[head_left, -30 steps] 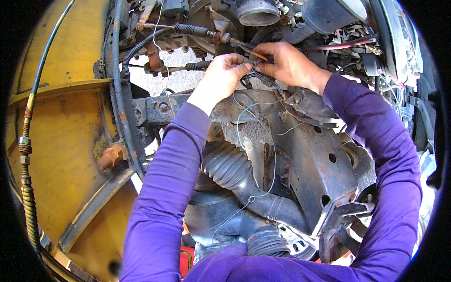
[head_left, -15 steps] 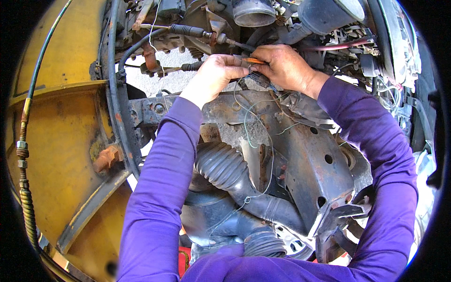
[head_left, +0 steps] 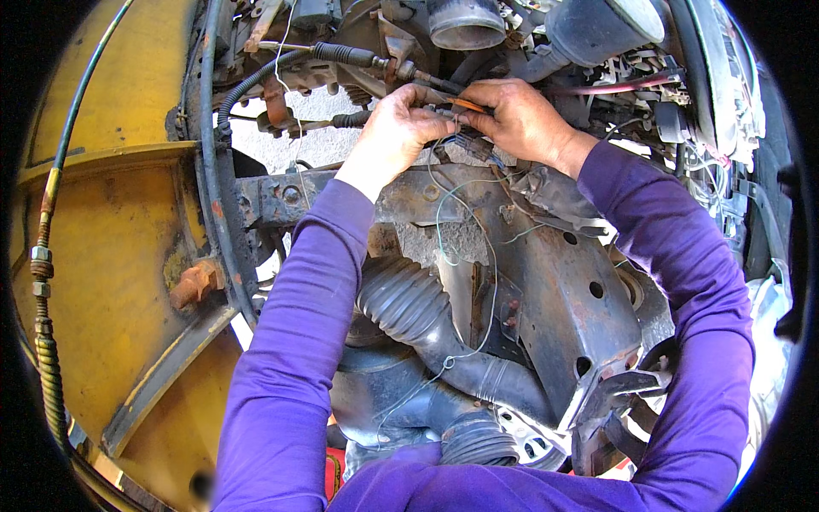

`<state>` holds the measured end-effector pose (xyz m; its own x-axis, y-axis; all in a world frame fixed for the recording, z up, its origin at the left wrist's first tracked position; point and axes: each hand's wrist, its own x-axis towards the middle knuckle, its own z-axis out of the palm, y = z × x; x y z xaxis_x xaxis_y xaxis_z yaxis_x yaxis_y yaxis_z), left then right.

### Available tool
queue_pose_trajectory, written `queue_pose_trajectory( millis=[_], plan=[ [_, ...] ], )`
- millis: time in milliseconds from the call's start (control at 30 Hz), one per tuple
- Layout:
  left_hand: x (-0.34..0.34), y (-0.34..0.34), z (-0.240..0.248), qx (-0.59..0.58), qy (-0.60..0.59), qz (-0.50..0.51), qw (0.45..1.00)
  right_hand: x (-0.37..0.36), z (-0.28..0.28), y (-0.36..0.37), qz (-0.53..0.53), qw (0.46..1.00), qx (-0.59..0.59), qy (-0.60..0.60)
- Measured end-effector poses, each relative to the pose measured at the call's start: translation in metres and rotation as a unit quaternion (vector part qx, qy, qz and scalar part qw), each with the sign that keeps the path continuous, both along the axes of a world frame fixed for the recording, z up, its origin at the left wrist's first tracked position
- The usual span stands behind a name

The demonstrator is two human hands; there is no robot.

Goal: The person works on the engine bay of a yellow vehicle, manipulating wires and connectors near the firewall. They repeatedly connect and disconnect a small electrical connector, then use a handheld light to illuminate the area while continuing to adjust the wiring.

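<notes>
Above the dark metal crossmember [head_left: 409,196], both my hands come close together among thin wires. My left hand [head_left: 394,128] is closed in a pinch at the end of a thin wire [head_left: 443,141]; its fingertips nearly touch those of the other hand. My right hand [head_left: 525,122] is closed, with a slim orange item [head_left: 469,106] between thumb and fingers; its exact kind cannot be made out. A pale green wire [head_left: 439,224] and a longer thin wire [head_left: 494,290] hang loosely below my fingers. A dark wire bundle [head_left: 478,152] lies just beneath them.
A yellow body panel [head_left: 94,282] with a cable [head_left: 51,183] stands on the left. A black ribbed hose [head_left: 405,299] runs below my hands, beside a perforated metal bracket [head_left: 572,299]. Rods with rubber boots [head_left: 344,55] and a funnel-shaped black duct [head_left: 606,30] lie beyond.
My left fingers have shifted slightly, with the index finger raised and curled more. The orange item has tilted downward to the right, and the hanging green wire has swung a little.
</notes>
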<state>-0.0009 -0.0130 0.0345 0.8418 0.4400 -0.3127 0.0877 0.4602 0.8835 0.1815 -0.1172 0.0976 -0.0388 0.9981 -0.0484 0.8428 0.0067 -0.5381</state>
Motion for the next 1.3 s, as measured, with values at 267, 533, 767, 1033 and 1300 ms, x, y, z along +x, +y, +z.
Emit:
queue_pose_trajectory(
  millis=[267, 533, 767, 1033, 1300],
  plan=[
    [-0.002, 0.004, -0.01, 0.029, -0.021, -0.016, 0.999, -0.003, -0.011, 0.003, 0.008, 0.999, 0.034, 0.014],
    [-0.001, 0.002, 0.002, 0.013, -0.013, -0.013, 1.0, 0.004, -0.007, 0.006, 0.009, 0.999, -0.035, 0.019],
    [-0.001, -0.001, 0.002, 0.027, -0.003, 0.014, 1.0, 0.001, -0.005, 0.005, -0.007, 0.997, -0.063, 0.037],
    [-0.002, -0.006, 0.016, 0.167, 0.084, 0.006, 0.982, -0.007, 0.017, 0.026, -0.044, 0.977, -0.208, 0.009],
    [-0.001, -0.025, 0.016, 0.284, 0.093, 0.079, 0.951, -0.014, 0.016, 0.037, -0.24, 0.886, -0.364, 0.157]
  ],
)
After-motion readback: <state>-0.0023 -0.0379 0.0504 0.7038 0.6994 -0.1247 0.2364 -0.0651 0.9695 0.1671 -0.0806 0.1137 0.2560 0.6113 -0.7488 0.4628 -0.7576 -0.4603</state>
